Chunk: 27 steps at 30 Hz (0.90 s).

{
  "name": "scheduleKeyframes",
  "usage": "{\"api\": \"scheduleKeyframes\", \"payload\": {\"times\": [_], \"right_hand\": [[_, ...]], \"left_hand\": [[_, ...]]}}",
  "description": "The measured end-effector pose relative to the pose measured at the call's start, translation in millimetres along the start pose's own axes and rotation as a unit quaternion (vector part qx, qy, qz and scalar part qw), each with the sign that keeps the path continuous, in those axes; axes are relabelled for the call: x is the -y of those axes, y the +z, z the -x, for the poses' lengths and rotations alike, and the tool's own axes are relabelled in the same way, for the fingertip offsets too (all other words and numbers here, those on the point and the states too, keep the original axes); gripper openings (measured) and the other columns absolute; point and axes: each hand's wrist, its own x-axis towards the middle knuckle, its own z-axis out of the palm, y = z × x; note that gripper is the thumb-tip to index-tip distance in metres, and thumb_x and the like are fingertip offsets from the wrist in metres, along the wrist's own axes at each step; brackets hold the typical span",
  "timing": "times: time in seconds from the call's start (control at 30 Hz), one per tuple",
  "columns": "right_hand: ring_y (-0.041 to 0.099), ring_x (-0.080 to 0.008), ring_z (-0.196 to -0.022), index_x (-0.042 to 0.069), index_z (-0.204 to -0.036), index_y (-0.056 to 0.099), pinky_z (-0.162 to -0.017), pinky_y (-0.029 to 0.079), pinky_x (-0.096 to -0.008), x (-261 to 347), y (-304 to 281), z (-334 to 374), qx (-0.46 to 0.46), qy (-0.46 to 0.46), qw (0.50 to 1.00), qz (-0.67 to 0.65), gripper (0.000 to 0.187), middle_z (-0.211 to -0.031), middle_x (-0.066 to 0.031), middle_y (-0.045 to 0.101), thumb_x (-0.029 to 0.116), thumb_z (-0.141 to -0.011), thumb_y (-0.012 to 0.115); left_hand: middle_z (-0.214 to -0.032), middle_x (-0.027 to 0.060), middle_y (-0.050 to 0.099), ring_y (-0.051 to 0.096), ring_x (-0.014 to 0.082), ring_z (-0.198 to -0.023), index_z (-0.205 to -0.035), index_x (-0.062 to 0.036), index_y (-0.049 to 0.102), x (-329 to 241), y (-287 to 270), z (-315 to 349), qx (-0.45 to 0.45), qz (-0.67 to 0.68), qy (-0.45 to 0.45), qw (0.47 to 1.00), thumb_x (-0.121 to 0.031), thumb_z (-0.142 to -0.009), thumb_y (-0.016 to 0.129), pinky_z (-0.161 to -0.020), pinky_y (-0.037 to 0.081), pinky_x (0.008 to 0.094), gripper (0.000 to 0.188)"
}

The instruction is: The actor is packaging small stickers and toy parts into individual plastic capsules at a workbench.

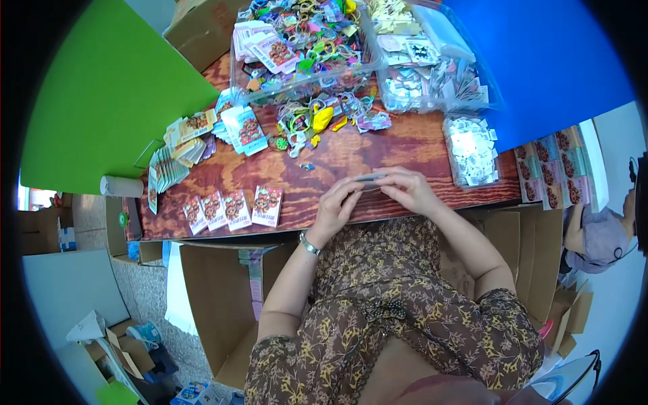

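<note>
My left hand (337, 204) and my right hand (406, 191) meet near the table's front edge. Between their fingertips they pinch a small, flat, greyish piece (370, 179), seen almost edge-on, so its kind cannot be made out. To the left, several printed cards (235, 210) lie in a row on the wooden table (398, 145). Beyond my hands is a loose heap of colourful small trinkets and bands (324, 118), with a tiny blue and orange trinket (307, 167) lying nearer.
At the back stand a clear bin of trinkets (307, 88) and a clear tub of small packets (432, 101). A small box of white packets (472, 152) is on the right. Card stacks (170, 169) lie left. Cardboard boxes (212, 304) stand below. Another person (597, 239) is at far right.
</note>
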Motion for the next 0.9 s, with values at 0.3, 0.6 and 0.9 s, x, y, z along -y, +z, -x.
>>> {"api": "scheduleKeyframes", "payload": {"times": [0.3,0.6,0.9], "right_hand": [[0.068,-0.0165,-0.098,0.001,-0.106,0.071,-0.083,0.053,-0.0320,15,-25,-46,0.088,0.128,0.984,-0.092,0.017,-0.101,-0.0068,0.072,0.013,-0.096,0.064],[0.064,-0.0253,-0.084,0.008,-0.105,0.072,-0.072,0.053,-0.0349,19,-7,-35,0.034,-0.162,0.966,0.197,0.018,-0.091,-0.0075,0.064,0.009,-0.087,0.071],[0.063,-0.0247,-0.087,0.007,-0.106,0.071,-0.074,0.055,-0.0352,28,10,-17,0.015,-0.204,0.919,0.337,0.031,-0.093,-0.0062,0.062,0.006,-0.076,0.070]], "left_hand": [[-0.113,0.0165,0.071,0.070,0.0294,-0.107,-0.111,-0.0032,0.070,3,-3,-3,0.011,-0.024,0.017,0.999,-0.003,-0.092,0.069,-0.090,0.055,0.0360,0.020],[-0.115,0.0158,0.070,0.071,0.0264,-0.102,-0.111,-0.0021,0.066,16,7,4,-0.027,-0.037,0.074,0.996,0.001,-0.089,0.071,-0.086,0.058,0.0347,0.023],[-0.113,0.0147,0.071,0.072,0.0197,-0.098,-0.114,-0.0014,0.055,22,12,10,-0.047,0.025,-0.028,0.998,0.003,-0.090,0.070,-0.081,0.060,0.0317,0.029]]}}
